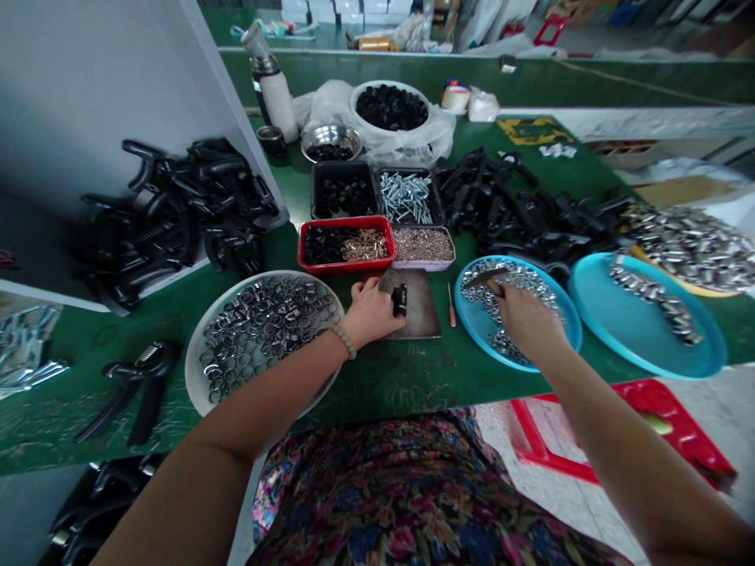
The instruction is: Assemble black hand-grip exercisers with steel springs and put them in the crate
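Observation:
My left hand (371, 312) is closed around a small black cylindrical part (400, 300), at the left side of a flat metal plate (421, 303). A bracelet circles that wrist. My right hand (527, 316) grips the wooden handle of a hammer (486, 277); its dark head hangs over the blue tray (464, 318) of small shiny metal pieces (501, 343). Between the plate and this tray lies a thin screwdriver (451, 308) with a pinkish handle. To the left of my left hand stands a whitish basin (193, 363) with many metal rings (259, 322).
Behind the plate sit a red bin (347, 269), a pale bin of small pieces (425, 244) and a black bin of screws (406, 196). Black handle parts pile up left (182, 204) and right (519, 204). One hand grip (145, 377) lies front left. Another blue tray (631, 334) is at right.

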A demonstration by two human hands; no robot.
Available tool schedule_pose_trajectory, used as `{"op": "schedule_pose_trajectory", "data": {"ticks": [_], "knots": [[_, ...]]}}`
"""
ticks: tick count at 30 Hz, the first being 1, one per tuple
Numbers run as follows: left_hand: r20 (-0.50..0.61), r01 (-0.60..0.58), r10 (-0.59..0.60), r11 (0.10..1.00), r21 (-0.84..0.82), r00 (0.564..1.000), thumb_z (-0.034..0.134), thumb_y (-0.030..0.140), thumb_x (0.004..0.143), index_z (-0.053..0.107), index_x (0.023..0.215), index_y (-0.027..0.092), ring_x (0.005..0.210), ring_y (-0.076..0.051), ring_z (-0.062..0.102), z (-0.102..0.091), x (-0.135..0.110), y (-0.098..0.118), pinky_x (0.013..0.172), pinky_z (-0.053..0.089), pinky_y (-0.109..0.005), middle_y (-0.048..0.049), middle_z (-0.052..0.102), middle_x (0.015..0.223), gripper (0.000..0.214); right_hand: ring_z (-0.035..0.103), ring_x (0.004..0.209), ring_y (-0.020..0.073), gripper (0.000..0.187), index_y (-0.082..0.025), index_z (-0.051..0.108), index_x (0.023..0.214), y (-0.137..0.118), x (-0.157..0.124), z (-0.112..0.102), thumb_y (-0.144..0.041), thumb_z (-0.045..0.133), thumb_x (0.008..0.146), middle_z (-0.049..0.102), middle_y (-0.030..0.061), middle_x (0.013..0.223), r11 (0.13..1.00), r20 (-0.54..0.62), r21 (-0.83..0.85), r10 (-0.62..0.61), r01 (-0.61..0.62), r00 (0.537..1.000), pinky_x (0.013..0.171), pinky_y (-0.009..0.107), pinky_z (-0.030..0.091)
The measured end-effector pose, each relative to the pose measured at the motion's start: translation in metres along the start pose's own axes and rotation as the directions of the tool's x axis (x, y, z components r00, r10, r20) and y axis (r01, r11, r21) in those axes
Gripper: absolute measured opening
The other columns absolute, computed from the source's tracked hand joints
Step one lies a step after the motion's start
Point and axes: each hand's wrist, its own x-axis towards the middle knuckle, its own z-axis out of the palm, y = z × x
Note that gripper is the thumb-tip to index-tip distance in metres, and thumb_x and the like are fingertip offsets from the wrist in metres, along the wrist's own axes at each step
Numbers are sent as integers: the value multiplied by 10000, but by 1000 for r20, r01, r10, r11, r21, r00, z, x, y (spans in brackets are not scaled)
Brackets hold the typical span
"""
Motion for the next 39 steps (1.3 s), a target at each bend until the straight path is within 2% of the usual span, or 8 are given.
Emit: {"op": "schedule_pose_trajectory", "data": {"ticks": [5,11,14,20,26,33,36,39], "knots": [[-30,1,-2,999,-40,1000,617,341,702,459,1237,120,1140,-311,487,1,-2,0,976,283,-472,-160,592,1176,600,665,939,286,377,-174,480,1274,-65,-13,-32,-317,320,964,659,154,1135,877,-19,443,-196,184,980,797,392,503],[-35,35,-36,998,-45,999,633,329,699,440,1242,136,1158,-295,495,1,-2,0,992,280,-448,-152,589,1198,608,679,870,259,363,-183,474,1287,-103,-8,-52,-303,363,962,691,132,1071,814,-24,532,-262,234,965,778,371,499],[-37,18,-18,1000,-20,999,630,331,713,436,1262,144,1149,-289,508,1,-2,0,985,291,-439,-149,587,1206,611,682,857,250,339,-170,508,1250,-95,-1,-46,-287,372,963,713,125,996,862,95,469,-268,195,959,770,348,490],[-95,-5,6,1000,7,995,629,314,696,418,1278,151,1128,-317,525,13,1,-9,952,309,-457,-153,619,1155,640,675,933,247,345,-159,499,1256,-55,-15,-45,-281,342,973,704,127,1055,866,24,500,-45,27,999,801,337,483],[-92,20,-24,999,-43,995,664,326,657,433,1209,127,1136,-313,531,14,1,-9,974,304,-459,-160,598,1173,630,654,1002,236,367,-191,464,1298,-89,-21,-69,-283,343,964,674,108,1137,731,-141,628,-232,268,962,835,351,489],[-87,14,-18,999,-37,996,669,294,682,455,1268,125,1146,-307,519,8,-2,-6,990,317,-461,-156,603,1161,647,675,885,258,369,-174,478,1287,-92,-3,-42,-308,321,981,703,131,1020,850,61,464,-312,250,948,758,357,481],[-14,-1,-1,995,-102,1000,651,263,691,578,1181,190,1179,-336,484,0,1,0,1019,296,-510,-139,587,1200,501,665,922,241,393,-235,440,1330,-54,-10,-26,-360,279,995,663,107,1136,915,8,380,-146,132,989,762,333,476],[61,146,-135,829,-540,989,624,291,698,659,1010,196,1192,-326,482,-15,12,7,1043,329,-485,-109,612,1147,328,653,933,258,429,-244,418,1373,-15,-19,-8,-385,317,981,613,132,1187,970,26,206,124,-127,992,753,345,476]]}}
